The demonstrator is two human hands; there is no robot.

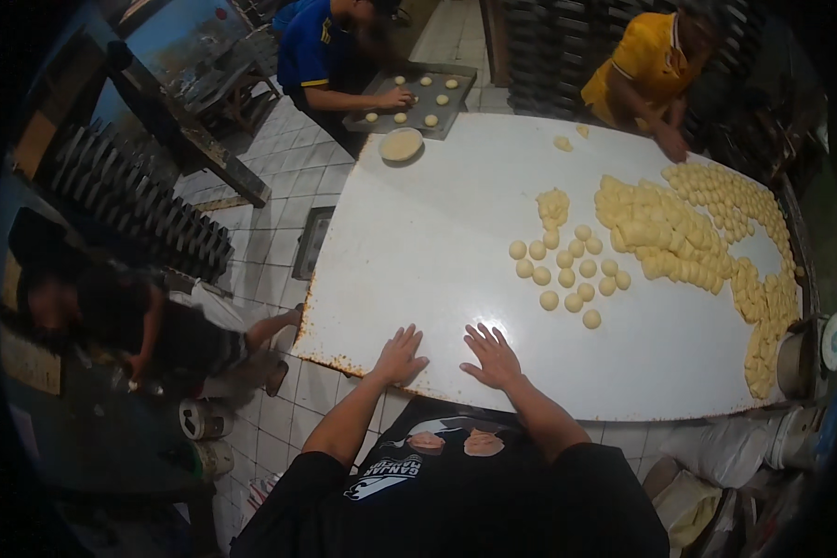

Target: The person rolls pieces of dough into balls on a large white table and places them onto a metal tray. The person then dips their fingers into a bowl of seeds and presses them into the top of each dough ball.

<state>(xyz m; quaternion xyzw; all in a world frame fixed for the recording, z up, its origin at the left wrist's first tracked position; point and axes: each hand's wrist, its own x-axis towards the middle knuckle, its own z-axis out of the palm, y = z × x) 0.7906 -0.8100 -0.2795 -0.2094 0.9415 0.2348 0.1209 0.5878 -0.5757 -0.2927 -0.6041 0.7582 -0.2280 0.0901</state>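
My left hand (401, 356) lies flat near the front edge of a white table (418, 251), fingers stretched out. To its right, my right hand (493, 357) also rests palm down with its fingers spread. Neither hand holds anything. Beyond my right hand sits a loose group of round dough balls (565, 278). A small clump of dough pieces (553, 206) touches the far side of that group. Farther right are a large heap of cut dough pieces (660, 228) and many small dough balls (716, 195).
At the far left corner, a person in blue (304, 46) touches dough on a baking tray (358, 122) beside a shallow bowl (401, 145). A person in yellow (642, 65) reaches to the far right. Another person (112, 316) sits at left. Stacked dark trays (130, 195) stand behind.
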